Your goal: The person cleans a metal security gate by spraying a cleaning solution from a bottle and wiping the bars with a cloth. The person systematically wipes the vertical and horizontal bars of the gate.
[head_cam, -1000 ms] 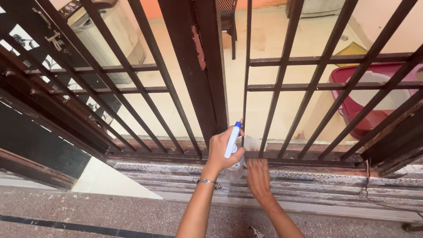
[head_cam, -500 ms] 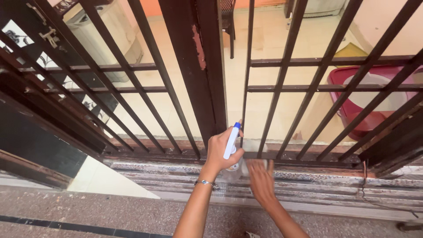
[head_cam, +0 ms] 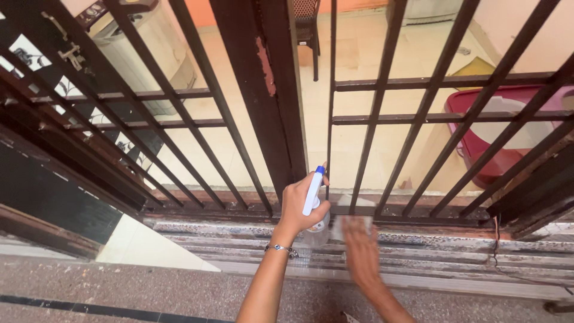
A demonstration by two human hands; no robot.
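Gripping one spray bottle (head_cam: 313,200) upright, the left hand (head_cam: 302,206) kept its blue nozzle toward the grille (head_cam: 382,78), ready beside the work. Just right of it, the right hand (head_cam: 360,248), blurred, pressed flat on one pale cloth (head_cam: 353,212) against the bottom rail (head_cam: 418,210), apparently wiping.

Open gaps between the dark gate bars (head_cam: 378,90) — thick post (head_cam: 272,96) solid, bottom rail (head_cam: 418,210) across.
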